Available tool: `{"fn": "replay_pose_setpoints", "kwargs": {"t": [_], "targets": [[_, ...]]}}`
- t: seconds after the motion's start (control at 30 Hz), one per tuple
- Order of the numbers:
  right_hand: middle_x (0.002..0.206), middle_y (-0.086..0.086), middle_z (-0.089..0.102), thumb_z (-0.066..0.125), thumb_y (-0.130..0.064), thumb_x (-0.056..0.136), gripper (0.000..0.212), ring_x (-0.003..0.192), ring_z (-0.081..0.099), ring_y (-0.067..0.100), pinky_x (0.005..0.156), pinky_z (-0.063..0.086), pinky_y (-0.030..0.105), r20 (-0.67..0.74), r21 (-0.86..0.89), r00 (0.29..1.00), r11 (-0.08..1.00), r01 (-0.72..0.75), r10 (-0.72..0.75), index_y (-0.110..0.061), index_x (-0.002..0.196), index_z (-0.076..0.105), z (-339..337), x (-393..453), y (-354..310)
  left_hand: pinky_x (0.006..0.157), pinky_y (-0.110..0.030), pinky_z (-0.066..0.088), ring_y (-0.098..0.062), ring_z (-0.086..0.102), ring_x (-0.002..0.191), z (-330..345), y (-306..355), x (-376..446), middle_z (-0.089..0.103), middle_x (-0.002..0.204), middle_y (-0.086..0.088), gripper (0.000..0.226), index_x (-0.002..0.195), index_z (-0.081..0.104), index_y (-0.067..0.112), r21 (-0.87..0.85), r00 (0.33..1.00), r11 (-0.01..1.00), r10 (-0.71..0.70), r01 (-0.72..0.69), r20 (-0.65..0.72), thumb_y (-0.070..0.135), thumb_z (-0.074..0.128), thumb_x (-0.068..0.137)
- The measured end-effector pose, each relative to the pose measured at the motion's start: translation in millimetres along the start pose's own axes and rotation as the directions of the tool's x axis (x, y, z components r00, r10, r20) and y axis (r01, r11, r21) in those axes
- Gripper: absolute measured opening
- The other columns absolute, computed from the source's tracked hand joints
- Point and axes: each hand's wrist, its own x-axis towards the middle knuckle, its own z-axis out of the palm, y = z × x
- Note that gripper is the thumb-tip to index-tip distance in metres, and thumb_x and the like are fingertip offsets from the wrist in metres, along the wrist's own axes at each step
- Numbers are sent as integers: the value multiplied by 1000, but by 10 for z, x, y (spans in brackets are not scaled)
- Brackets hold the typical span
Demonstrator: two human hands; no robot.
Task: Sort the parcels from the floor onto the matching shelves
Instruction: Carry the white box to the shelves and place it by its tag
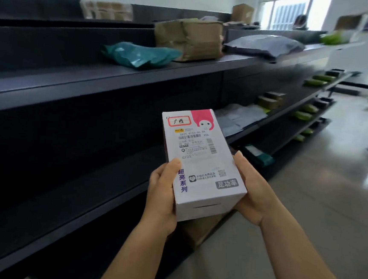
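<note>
**White parcel held in both hands before the dark shelves**

A white box (201,163) with a pink corner and a shipping label sits between the two hands, held up in front of the dark shelving (116,84). The left hand (162,195) clamps its left long side: the thumb lies across the top face beside the purple print, and the other fingers are hidden under the box. The right hand (252,189) cups the right side and near corner, its thumb pressed along the upper right edge, the remaining fingers out of sight below. A red-framed sticker with handwritten characters lies at the far end of the box, away from both thumbs.

Beneath the hands, a brown carton (199,232) shows partly at the foot of the shelving. Beyond the fingertips, on the upper shelf, lie a teal poly bag (139,54), a taped cardboard box (189,39) just beside it, and a grey mailer (264,45). Further right of the right hand, lower shelves carry pale mailers (238,118) and green packets (303,115). The floor (317,206) is grey and glossy.
</note>
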Motion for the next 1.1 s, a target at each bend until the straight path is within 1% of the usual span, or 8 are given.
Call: {"fn": "replay_pose_setpoints", "kwargs": {"t": [0.17,0.3,0.37,0.53,0.83,0.93,1.0,1.1], "targets": [[120,9,71,35,-52,95,52,107,68,26,88,49,41,-114,56,991,995,78,-72,-20,126,62,-563,182,-268,98,-58,55,-36,73,111,655,-226,611,76,121,-15,94,139,55,17,-17,989,995,-98,100,108,50,79,55],[110,6,75,34,-55,94,51,93,74,21,66,56,32,-222,12,970,995,103,-98,-23,119,66,-917,437,-534,101,-61,52,-39,73,111,1119,-377,1198,76,119,-18,88,137,57,13,-7,966,990,-134,139,223,41,83,58],[108,6,76,35,-54,94,49,89,74,21,63,56,31,-268,-13,956,993,118,-118,-24,116,67,-1041,580,-657,102,-62,51,-40,72,110,1298,-418,1469,77,117,-18,80,132,61,13,-9,947,988,-145,154,285,33,84,58],[105,6,77,42,-53,90,41,84,75,21,70,51,37,-376,-27,906,979,202,-197,-29,103,73,-1368,951,-950,101,-63,51,-40,72,111,1783,-486,2165,76,119,-18,94,136,56,14,5,904,981,-182,195,387,45,83,52],[98,5,78,45,-49,92,38,76,74,20,63,54,36,-532,-26,810,961,275,-246,-26,115,66,-2191,1391,-1438,100,-63,52,-41,71,114,2780,-783,2980,74,125,-19,99,142,51,16,110,808,955,-293,277,512,50,85,55],[103,6,77,52,-50,86,43,81,74,22,61,55,33,-571,-16,776,948,318,-270,-25,119,65,-2523,1490,-1587,100,-61,54,-39,72,113,3145,-911,3145,74,124,-17,104,143,51,18,148,795,959,-282,241,536,59,85,54],[107,7,76,55,-51,81,49,89,72,25,71,55,38,-592,-3,757,940,341,-276,-25,121,65,-2825,1568,-1693,102,-59,52,-37,71,115,3423,-1058,3270,74,125,-16,113,144,50,19,175,783,960,-281,220,555,68,88,49],[106,8,76,48,-49,91,42,86,73,24,78,52,41,-612,22,740,929,370,-281,-24,119,67,-3381,1690,-1925,105,-57,51,-36,70,117,3947,-1284,3485,75,125,-15,114,143,52,19,189,762,969,-243,160,601,72,86,49]]}}
